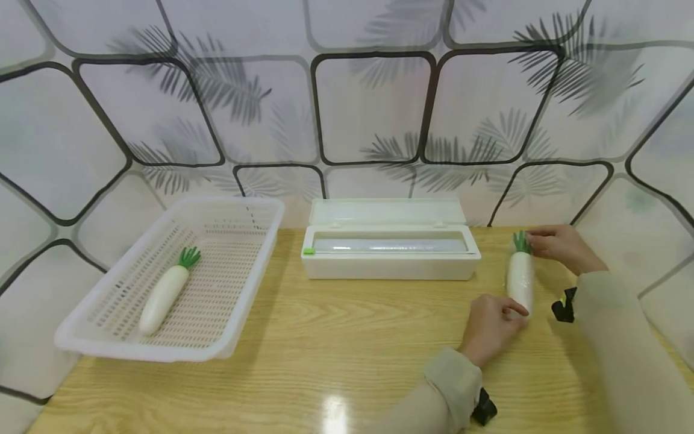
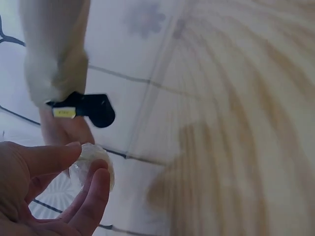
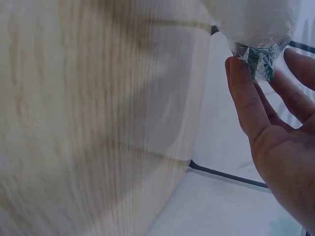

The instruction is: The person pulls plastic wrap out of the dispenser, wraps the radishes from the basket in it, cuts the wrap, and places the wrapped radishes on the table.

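Note:
A white radish (image 1: pixel 521 278) with green leaves, covered in clear plastic wrap, stands lengthwise away from me at the right of the table. My left hand (image 1: pixel 492 328) pinches its near end between thumb and fingers; the left wrist view shows the wrapped tip (image 2: pixel 101 167) there. At the far end, my right hand (image 1: pixel 564 247) has its fingers around the leaves. Crinkled film bunches over the leaves (image 3: pixel 258 61) in the right wrist view, with fingertips (image 3: pixel 237 69) right at it.
A white box (image 1: pixel 390 268) with its lid raised and a roll of clear film (image 1: pixel 390 245) inside stands at the back middle. On the left, a white plastic basket (image 1: pixel 230 325) holds another radish (image 1: pixel 165 298) with green leaves. A patterned cloth (image 1: pixel 374 108) backs the wooden table (image 1: pixel 303 386).

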Tool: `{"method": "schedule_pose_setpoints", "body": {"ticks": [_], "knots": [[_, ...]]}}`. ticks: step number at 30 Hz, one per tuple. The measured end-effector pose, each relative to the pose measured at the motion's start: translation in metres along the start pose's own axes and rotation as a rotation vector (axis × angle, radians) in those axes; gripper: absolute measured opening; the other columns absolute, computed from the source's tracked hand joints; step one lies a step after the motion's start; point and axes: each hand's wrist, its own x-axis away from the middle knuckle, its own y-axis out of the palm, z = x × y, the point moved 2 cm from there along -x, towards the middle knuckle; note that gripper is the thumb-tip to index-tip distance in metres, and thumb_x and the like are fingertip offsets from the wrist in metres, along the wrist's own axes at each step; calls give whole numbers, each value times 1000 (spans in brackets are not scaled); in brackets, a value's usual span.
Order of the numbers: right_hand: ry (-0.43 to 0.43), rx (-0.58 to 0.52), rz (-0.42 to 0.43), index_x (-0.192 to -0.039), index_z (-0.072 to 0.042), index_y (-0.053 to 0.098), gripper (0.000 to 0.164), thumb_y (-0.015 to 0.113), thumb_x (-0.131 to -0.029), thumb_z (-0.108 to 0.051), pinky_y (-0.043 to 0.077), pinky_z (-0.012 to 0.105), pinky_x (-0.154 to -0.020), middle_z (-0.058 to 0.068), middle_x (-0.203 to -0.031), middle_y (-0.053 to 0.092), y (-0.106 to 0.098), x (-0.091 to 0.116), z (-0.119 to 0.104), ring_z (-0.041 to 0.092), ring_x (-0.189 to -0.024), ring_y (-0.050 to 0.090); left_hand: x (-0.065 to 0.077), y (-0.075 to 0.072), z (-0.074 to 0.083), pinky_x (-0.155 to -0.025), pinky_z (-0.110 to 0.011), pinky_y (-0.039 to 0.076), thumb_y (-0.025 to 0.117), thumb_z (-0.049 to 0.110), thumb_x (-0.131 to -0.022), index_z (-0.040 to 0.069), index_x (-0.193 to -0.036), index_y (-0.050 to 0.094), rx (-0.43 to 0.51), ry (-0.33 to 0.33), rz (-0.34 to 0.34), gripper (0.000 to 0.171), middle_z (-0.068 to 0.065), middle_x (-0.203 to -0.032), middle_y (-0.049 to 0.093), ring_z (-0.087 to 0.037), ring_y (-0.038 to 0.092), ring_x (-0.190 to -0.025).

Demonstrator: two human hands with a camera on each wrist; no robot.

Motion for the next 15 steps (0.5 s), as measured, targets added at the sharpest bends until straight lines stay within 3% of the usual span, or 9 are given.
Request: {"method": "schedule_pose_setpoints", "body": {"ticks": [2,4,6,8,15], "knots": [[17,65,-21,-142,28,28,56,43,-110,-15,57,24,-82,23,-121,61,-3,-3,-1,-10,-85,58,-1,8,1,-47,-6,37,81,2,-83,11,-83,81,27,-56,4,9,10,-58,61,11,38,-48],[24,124,-48,-142,27,28,55,40,-110,-16,57,28,-85,40,-135,47,-5,-7,-3,-10,-87,56,-3,14,2,-46,-7,37,81,3,-84,11,-83,81,53,-118,4,8,11,-57,58,10,38,-47],[21,168,-74,-142,27,29,55,39,-110,-16,57,33,-88,45,-141,38,-7,-10,-4,-6,-91,56,-4,18,2,-46,-9,37,81,3,-84,12,-83,81,84,-179,5,9,12,-57,57,8,40,-48],[21,191,-89,-142,27,29,54,38,-110,-16,57,35,-89,45,-141,37,-8,-13,-4,-1,-94,59,-4,22,2,-46,-10,37,80,1,-84,12,-84,82,119,-225,3,11,11,-59,58,7,41,-48],[45,241,-66,-141,27,30,54,35,-110,-16,55,44,-93,47,-140,36,-10,-23,-8,35,-110,61,-6,38,5,-48,-12,41,76,-9,-81,8,-92,81,292,-319,-74,20,8,-64,64,4,47,-53]]}}
